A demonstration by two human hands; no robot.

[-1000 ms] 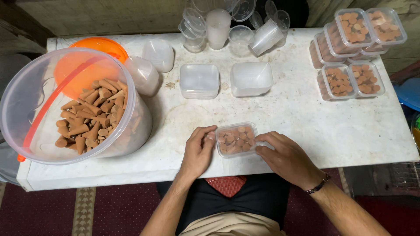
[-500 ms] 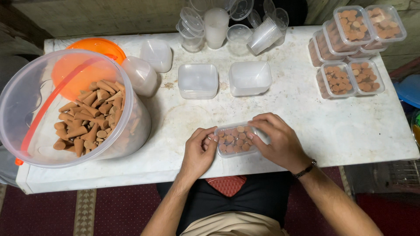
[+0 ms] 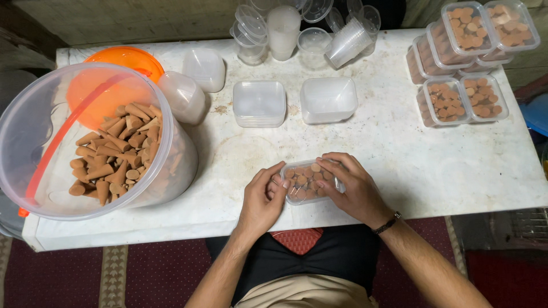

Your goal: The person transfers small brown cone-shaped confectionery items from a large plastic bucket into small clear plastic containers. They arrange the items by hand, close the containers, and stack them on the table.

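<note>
The small clear box [image 3: 308, 181], filled with brown cones standing base-up, sits on the tabletop [image 3: 434, 165] just below the centre of the frame, near the front edge. Both hands close on it from opposite sides.

Step in hand, as judged: seating the clear lid on the box. To do it well, keep the box flat on the tabletop, press evenly along the rim rather than at one corner, and keep the cones below the rim so that none is caught under the lid.

Left hand [image 3: 261, 201]: palm down, wrist low over the tabletop edge, fingers curled against the box's left end, gripping it.

Right hand [image 3: 352, 188]: arched over the box's right end, fingers spread and bent across the top and far side, gripping it; a dark wristband shows on the wrist.

The large clear tub [image 3: 85, 142] of cones stands at the left of the frame; filled, lidded boxes [image 3: 462, 100] are stacked at the upper right.
</note>
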